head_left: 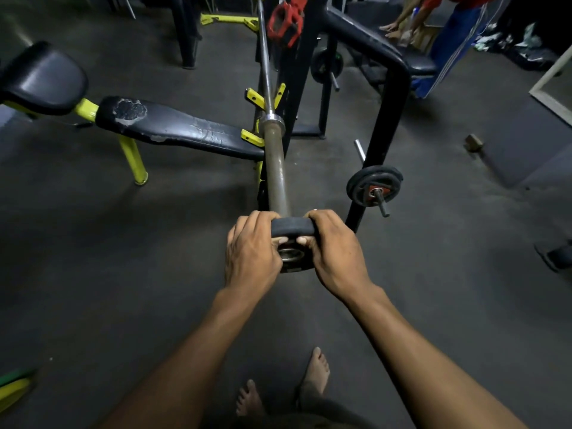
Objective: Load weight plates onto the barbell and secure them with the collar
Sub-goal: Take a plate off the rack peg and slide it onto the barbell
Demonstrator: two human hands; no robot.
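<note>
A person stands at the end of a barbell sleeve point(276, 168), both hands curled tight round a small black weight plate point(292, 228), left hand point(250, 252) and right hand point(332, 250) on opposite edges. The plate sits at the sleeve's tip, hardly slid on. The red collar point(284, 21) hangs on the rack beyond, unused, so securing remains.
</note>
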